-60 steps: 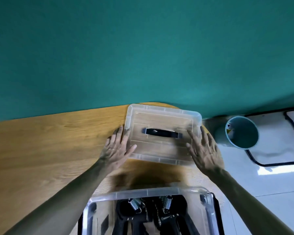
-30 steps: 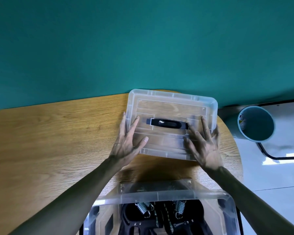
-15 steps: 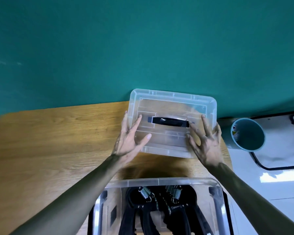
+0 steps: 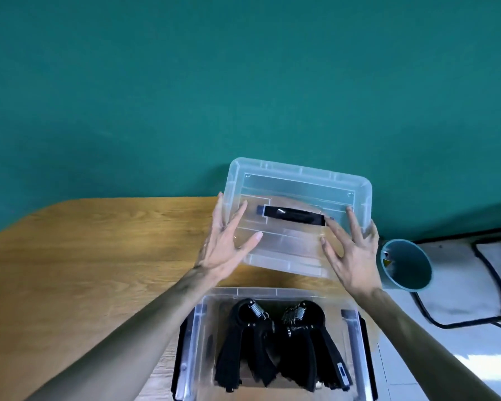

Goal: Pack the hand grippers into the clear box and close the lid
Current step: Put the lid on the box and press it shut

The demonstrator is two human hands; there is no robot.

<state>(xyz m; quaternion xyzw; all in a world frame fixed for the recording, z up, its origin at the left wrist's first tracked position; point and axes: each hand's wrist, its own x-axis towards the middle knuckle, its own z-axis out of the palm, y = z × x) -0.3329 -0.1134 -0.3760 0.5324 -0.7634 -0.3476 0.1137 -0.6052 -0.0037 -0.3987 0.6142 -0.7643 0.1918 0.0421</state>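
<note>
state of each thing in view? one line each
clear box: open, no lid on it, on the table
hand grippers: two, lying inside the box, springs away from the person
lid: off the box, held beyond it, far edge raised
lid handle: flat against the lid
left hand: holds the lid's left side
right hand: holds the lid's right side
teal bin: on the floor, open-topped

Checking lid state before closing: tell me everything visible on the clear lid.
The clear lid is see-through ribbed plastic, rectangular with rounded corners, with a black handle across its centre. It is off the box, tilted, beyond the open clear box. The left hand and right hand hold its short ends, fingers spread over it.
</note>
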